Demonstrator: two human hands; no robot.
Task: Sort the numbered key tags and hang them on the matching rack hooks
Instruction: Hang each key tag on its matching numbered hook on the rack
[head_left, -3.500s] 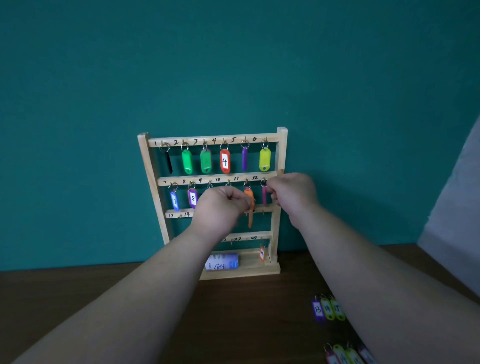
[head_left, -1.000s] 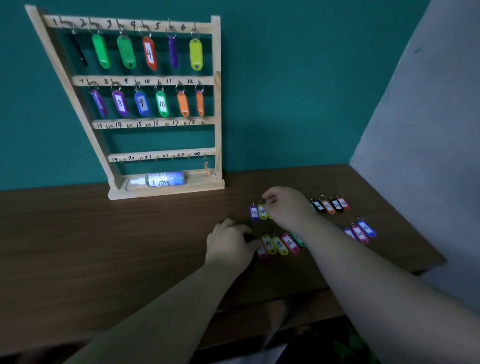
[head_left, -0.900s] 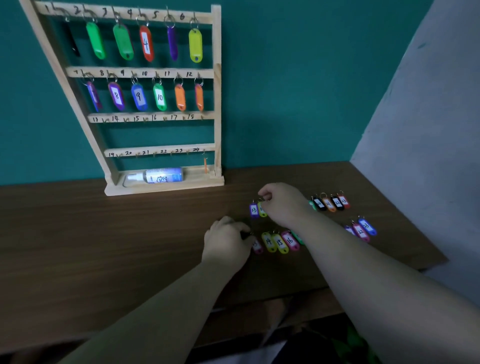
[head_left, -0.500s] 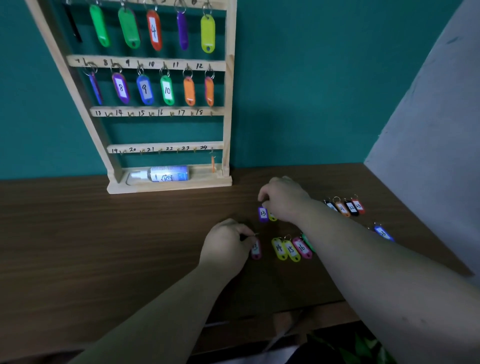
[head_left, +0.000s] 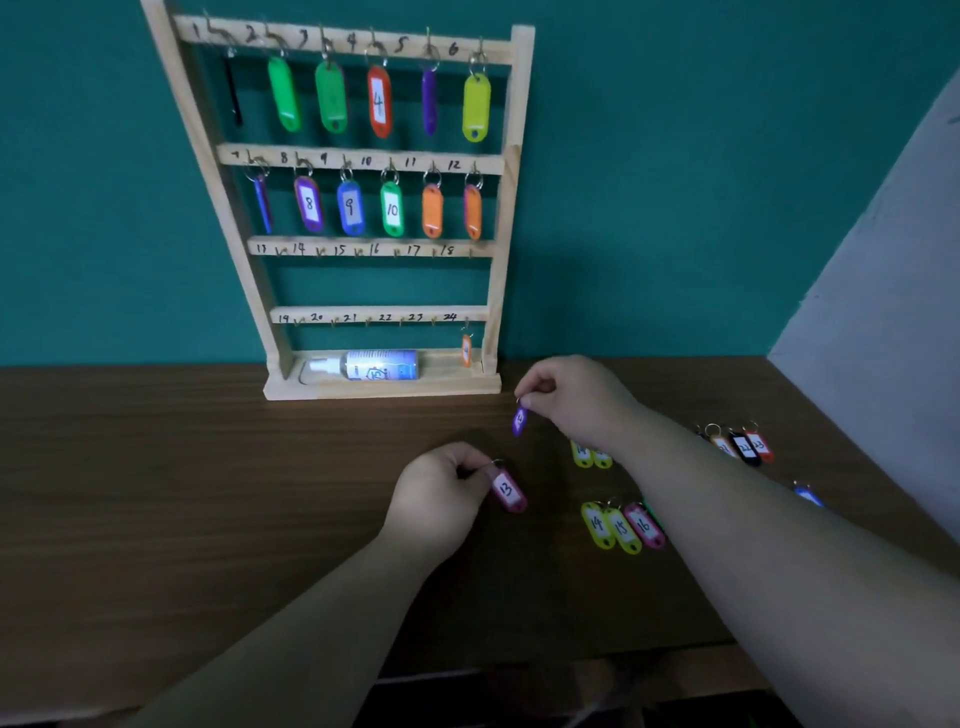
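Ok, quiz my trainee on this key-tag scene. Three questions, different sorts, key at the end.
1. True or false: the left hand pinches the ring of the pink tag marked 13.
2. On the rack, the row marked 13 to 18 holds how many tags? A none, B three, C six.
3. Fill in: the purple tag is pinched by the ____.
Key: 1 true; 2 A; 3 right hand.

Both hands have come down from the rack (head_left: 497, 270) to the worktop (head_left: 208, 493). The right hand (head_left: 571, 400) has lifted a purple tag (head_left: 520, 421) by its ring, and it now dangles near the rack's base. The left hand (head_left: 441, 499) has drawn the pink tag 13 (head_left: 508, 491) left, away from its row.
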